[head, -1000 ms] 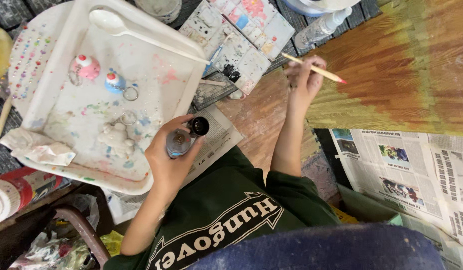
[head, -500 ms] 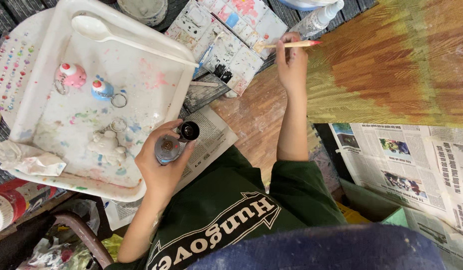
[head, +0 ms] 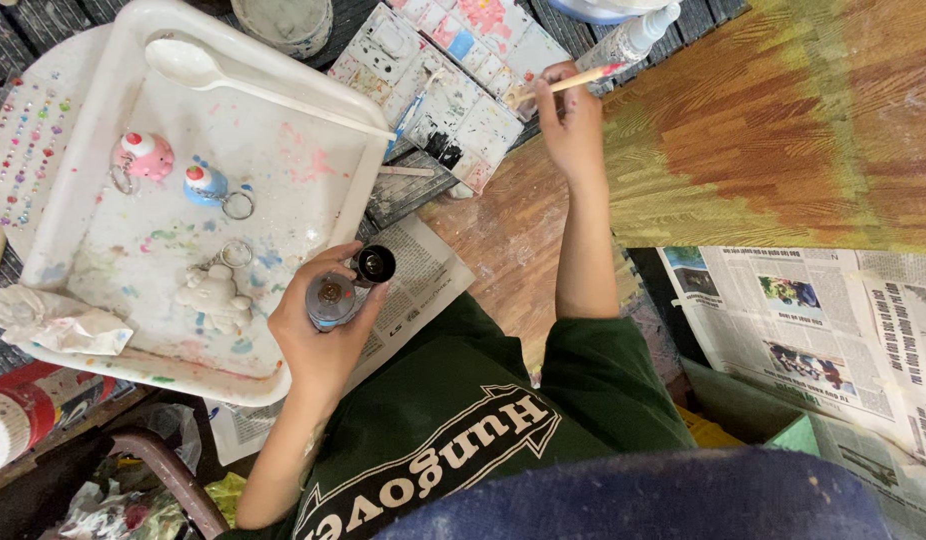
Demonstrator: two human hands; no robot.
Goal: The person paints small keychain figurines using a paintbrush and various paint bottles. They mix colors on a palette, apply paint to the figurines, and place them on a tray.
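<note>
My left hand (head: 318,335) grips a small open paint bottle (head: 331,300) and pinches its black cap (head: 373,264) beside it, just over the near right corner of a white tray (head: 368,150). My right hand (head: 571,125) holds a thin wooden paintbrush (head: 575,82), one end of it resting on a paint-stained white palette (head: 453,80). Inside the tray lie a pink figurine keychain (head: 143,156), a blue one (head: 205,184) and a plain white bear figure (head: 211,296).
A long white spoon (head: 198,66) lies across the tray's top. A crumpled tissue (head: 53,320) sits at its left edge, beside a sheet of coloured gems (head: 25,140). A wooden board (head: 783,130) painted in yellow-green streaks fills the right. Newspaper (head: 803,320) lies below it. A squeeze bottle (head: 631,42) stands by the palette.
My right hand has swung the brush left, from the painted wood over to the palette. My left hand keeps hold of the bottle and cap in about the same spot.
</note>
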